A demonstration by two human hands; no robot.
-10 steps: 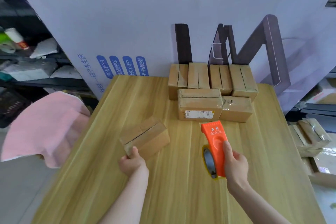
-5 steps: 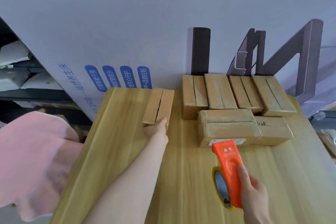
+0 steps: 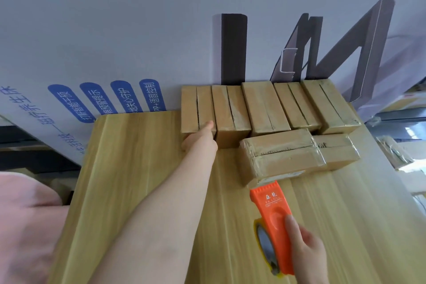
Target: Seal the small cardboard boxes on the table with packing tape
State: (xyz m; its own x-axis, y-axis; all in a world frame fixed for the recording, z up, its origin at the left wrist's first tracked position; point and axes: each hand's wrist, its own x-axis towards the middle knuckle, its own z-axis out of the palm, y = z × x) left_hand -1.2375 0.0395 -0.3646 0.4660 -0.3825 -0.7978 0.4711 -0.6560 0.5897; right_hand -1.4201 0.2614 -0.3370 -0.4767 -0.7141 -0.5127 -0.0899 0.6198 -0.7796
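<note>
Several small cardboard boxes stand in a row at the far edge of the wooden table [image 3: 138, 191]. My left hand [image 3: 199, 139] holds the near end of the leftmost box [image 3: 196, 108], thumb on its top; the box stands on the table, against its neighbour [image 3: 230, 110]. Its top seam shows as an open slit. Two tape-wrapped boxes [image 3: 283, 157] lie in front of the row on the right. My right hand [image 3: 304, 251] grips an orange tape dispenser [image 3: 274, 217] with a roll of tape, held over the near right of the table, its toothed end just short of the wrapped boxes.
A large white printed board [image 3: 115, 30] stands upright right behind the row. A pink cloth [image 3: 25, 226] lies off the table's left edge. More wrapped boxes [image 3: 394, 152] sit off the right edge.
My left hand carried the box from the near left of the table to the back and set it down at the left end of the row. The dispenser stayed in my right hand.
</note>
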